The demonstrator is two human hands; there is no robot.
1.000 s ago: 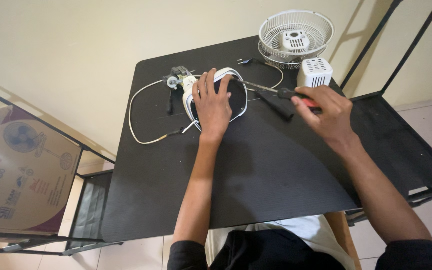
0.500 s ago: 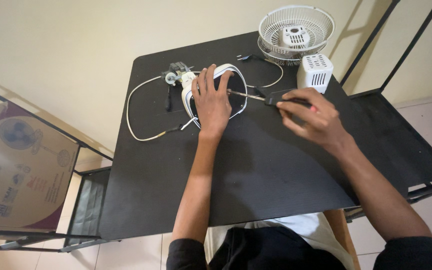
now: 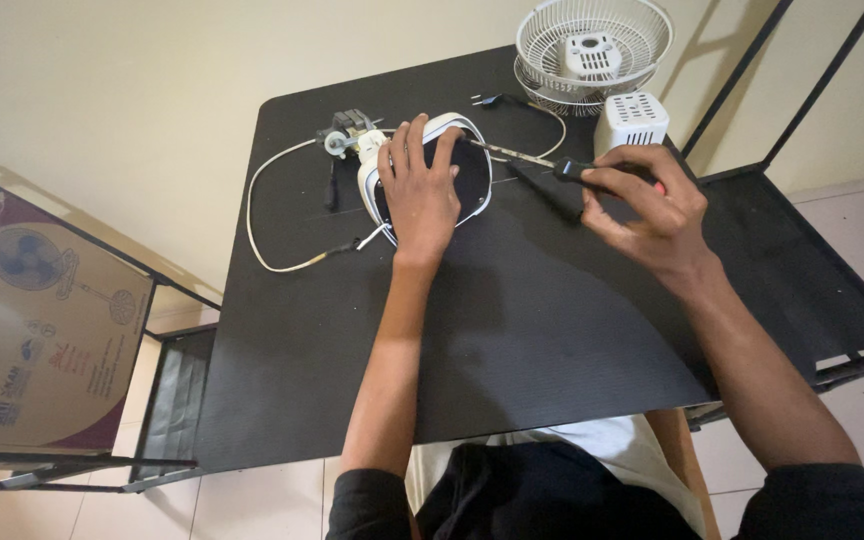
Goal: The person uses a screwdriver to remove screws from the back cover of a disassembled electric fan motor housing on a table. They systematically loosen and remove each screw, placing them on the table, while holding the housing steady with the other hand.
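My left hand [image 3: 419, 190] lies flat on a white oval fan base [image 3: 472, 175] with a dark underside, on the black table [image 3: 512, 320]. My right hand [image 3: 652, 205] grips a screwdriver [image 3: 537, 160] with a dark and red handle; its metal shaft points left toward the fan base's upper right edge. A small fan motor [image 3: 344, 132] sits just left of the base, joined to it by wires. A white power cord [image 3: 272, 215] loops out to the left.
A white wire fan grille [image 3: 592, 40] with a hub part inside stands at the table's back right, a small white vented housing [image 3: 632, 120] beside it. A cardboard fan box [image 3: 27, 340] rests on a black metal rack at left. Another black rack [image 3: 812, 270] stands at right.
My right hand has lifted the screwdriver off the table and swung its tip left toward the fan base. My left hand stays pressed on the base.
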